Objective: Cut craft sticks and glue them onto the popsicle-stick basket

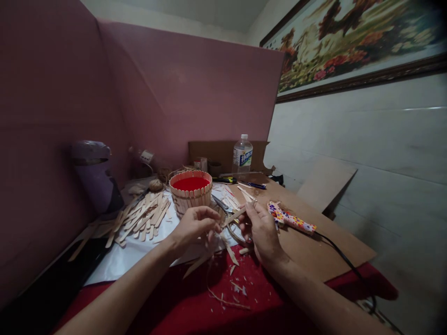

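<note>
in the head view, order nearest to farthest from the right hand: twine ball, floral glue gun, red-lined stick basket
1. Floral glue gun: just right of the right hand, on the brown board.
2. Red-lined stick basket: farther forward, left.
3. Twine ball: left of the basket, farthest.

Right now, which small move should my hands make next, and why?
Perhaps steady the flat, pale wooden stick with the left hand: the right hand pinches one end, and the left is close to the other.
</note>
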Motion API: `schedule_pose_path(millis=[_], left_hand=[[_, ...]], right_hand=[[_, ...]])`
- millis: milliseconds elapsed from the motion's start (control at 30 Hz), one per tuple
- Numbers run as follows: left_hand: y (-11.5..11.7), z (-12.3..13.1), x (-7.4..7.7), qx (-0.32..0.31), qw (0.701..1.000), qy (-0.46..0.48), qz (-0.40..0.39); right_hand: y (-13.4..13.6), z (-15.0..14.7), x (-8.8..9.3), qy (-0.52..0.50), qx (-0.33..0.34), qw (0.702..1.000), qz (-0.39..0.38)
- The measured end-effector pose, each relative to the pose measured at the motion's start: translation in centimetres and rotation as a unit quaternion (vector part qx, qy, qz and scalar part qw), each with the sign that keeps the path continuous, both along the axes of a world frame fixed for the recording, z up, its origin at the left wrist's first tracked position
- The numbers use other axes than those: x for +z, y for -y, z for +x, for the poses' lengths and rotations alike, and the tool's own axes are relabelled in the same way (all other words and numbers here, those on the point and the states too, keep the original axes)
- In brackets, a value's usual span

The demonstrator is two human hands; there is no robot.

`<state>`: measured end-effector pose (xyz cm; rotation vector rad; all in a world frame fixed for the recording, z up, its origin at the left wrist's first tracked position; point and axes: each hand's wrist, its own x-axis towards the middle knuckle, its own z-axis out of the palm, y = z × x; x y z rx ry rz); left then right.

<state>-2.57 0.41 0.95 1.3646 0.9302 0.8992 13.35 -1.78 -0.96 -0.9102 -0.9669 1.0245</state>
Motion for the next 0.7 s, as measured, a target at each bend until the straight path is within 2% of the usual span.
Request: schedule_pose_path(millis=[100,200,367,433,500,633,700], left_hand=[[-0.2,0.0,0.2,0.076,0.994,-0.030,0.074],[-0.6,-0.3,0.0,0.131,0.976,-0.054,0.168],[-0.5,-1.1,0.1,0.218,0.906,-0.118,0.343],[-0.4,-1.4,0.5,0.262,0.877,-0.141,0.377],[-0.5,-1.8,0.9,0.333,0.845,-0.146,0.393],[-1.8,-3.2,1.5,0.474,0.775,-0.083,0.411],[-2.8,-4.0,1.5,0.506,0.763,-0.069,0.396]], right_hand=[[-0.1,0.2,-0.1,0.032,-0.027,0.999,0.011],[-0.6,0.9,0.7,0.092,-0.018,0.995,0.039],[-2.5,1.4,3.9,0.232,-0.007,0.971,0.064],[-3.5,0.9,4.8,0.335,0.015,0.942,0.027],[-4.3,0.1,4.9,0.424,0.066,0.903,-0.019],[-5.3,-1.5,4.1,0.489,0.177,0.851,-0.071],[-5.4,-1.9,3.8,0.509,0.222,0.828,-0.080]])
